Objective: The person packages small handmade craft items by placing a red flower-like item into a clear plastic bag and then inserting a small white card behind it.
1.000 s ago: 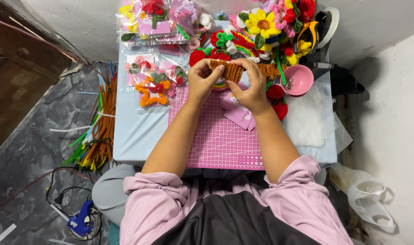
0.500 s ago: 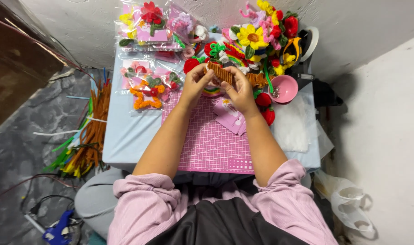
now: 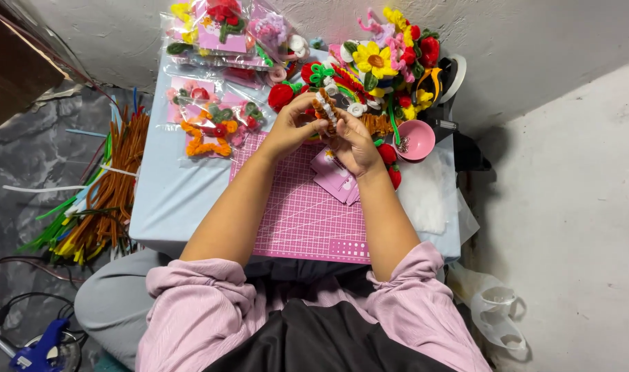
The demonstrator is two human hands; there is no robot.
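Both hands meet above the far edge of a pink cutting mat (image 3: 307, 213) on a small light-blue table (image 3: 170, 200). My left hand (image 3: 290, 127) and my right hand (image 3: 352, 141) pinch a brown and white pipe-cleaner piece (image 3: 326, 110), held nearly upright between the fingertips. Small pink cards (image 3: 335, 176) lie on the mat just under my right wrist.
A pink bowl (image 3: 415, 140) sits right of my hands. Pipe-cleaner flowers (image 3: 383, 58) and bagged craft pieces (image 3: 211, 120) crowd the table's far side. A bundle of loose pipe cleaners (image 3: 101, 200) lies on the floor left, and a blue tool (image 3: 42, 348) at bottom left.
The pipe-cleaner piece has turned from lying level between the hands to standing nearly upright. The hands have drawn closer together, and the view has shifted.
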